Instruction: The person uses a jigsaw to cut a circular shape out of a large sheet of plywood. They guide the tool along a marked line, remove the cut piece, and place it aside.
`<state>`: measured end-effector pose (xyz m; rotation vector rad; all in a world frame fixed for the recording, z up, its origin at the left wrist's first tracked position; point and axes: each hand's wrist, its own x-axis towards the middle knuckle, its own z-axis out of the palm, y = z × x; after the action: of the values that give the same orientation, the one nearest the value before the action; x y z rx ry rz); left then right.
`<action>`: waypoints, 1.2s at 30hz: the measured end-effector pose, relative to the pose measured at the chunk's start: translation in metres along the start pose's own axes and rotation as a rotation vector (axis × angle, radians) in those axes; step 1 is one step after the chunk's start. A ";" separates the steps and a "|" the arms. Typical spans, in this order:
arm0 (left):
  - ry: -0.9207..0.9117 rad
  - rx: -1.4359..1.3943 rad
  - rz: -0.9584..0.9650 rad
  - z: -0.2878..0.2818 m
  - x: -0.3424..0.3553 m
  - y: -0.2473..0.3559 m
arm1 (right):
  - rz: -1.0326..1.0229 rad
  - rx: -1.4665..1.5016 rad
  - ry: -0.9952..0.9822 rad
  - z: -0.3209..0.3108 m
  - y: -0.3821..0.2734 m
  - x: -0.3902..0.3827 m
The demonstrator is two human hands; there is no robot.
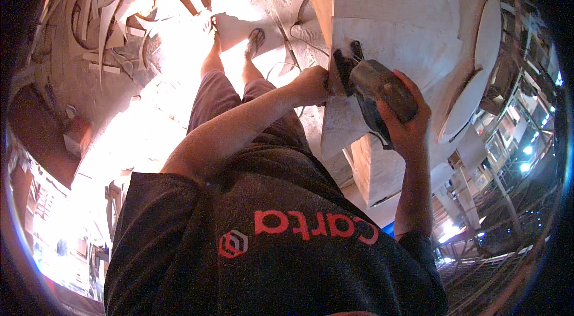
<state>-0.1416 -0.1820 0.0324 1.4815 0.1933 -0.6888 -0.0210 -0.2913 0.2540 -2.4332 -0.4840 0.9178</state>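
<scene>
Dark shirt (281, 274) fills lower centre. Right of centre, right hand (412, 124) closed partway round dark power tool (382, 89), its body between thumb and fingers. Left hand (312, 84), fingers curled, at edge of pale panel (394, 35), just left of tool; cannot tell what they grip.

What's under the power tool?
A pale board shows around the power tool, which the right grip holds. The patch directly beneath is covered by the tool's body, so I can't tell whether a cut or mark lies there.
</scene>
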 end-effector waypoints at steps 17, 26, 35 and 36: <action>0.079 0.180 0.141 -0.006 0.015 -0.007 | -0.032 -0.001 0.030 0.005 0.008 0.013; 0.076 0.050 0.114 -0.007 0.012 -0.007 | -0.021 -0.013 -0.002 0.003 0.000 0.015; 0.076 0.140 0.128 -0.008 0.013 -0.005 | -0.048 -0.022 0.020 0.006 -0.001 0.017; 0.071 0.121 0.107 -0.008 0.012 -0.005 | -0.050 -0.031 0.022 0.006 -0.002 0.017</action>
<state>-0.1321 -0.1779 0.0210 1.6213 0.1268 -0.5704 -0.0133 -0.2793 0.2421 -2.4444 -0.5527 0.8680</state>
